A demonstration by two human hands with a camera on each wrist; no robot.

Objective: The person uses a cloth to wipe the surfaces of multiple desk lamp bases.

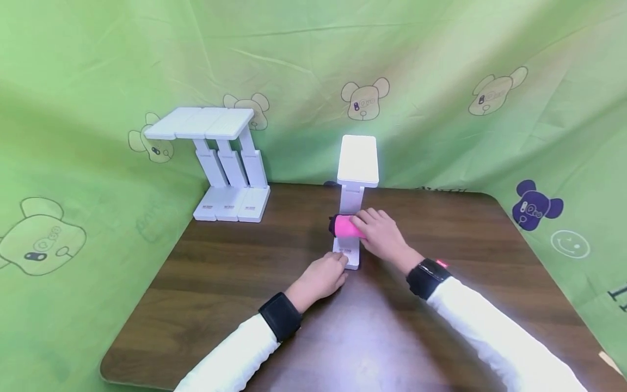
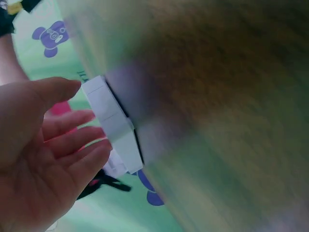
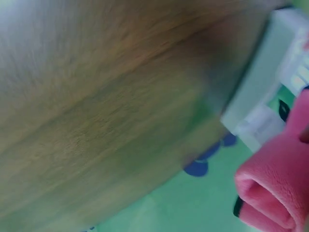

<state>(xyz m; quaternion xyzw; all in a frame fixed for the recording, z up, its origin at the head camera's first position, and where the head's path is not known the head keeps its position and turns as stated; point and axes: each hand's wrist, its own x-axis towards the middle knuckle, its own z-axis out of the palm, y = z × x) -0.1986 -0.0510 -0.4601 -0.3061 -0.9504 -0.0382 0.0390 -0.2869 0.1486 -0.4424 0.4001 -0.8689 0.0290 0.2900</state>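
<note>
A white desk lamp (image 1: 351, 201) stands upright near the back of the table, its head panel (image 1: 359, 158) lit. My right hand (image 1: 382, 234) grips a pink plush cloth (image 1: 346, 226) with a black end, held across the lamp's stem just above the base. In the right wrist view the cloth (image 3: 273, 183) appears folded, a fold facing the camera. My left hand (image 1: 320, 276) is at the front left of the lamp base (image 1: 352, 261). The left wrist view shows its thumb and loosely straight fingers (image 2: 79, 137) right at the edge of the white base (image 2: 113, 121).
Three matching white lamps (image 1: 230, 179) stand side by side at the table's back left, their heads pointing left. A green curtain (image 1: 303, 65) with bear prints hangs behind and beside the brown wooden table (image 1: 220, 283). Black bands (image 1: 281, 317) circle both wrists.
</note>
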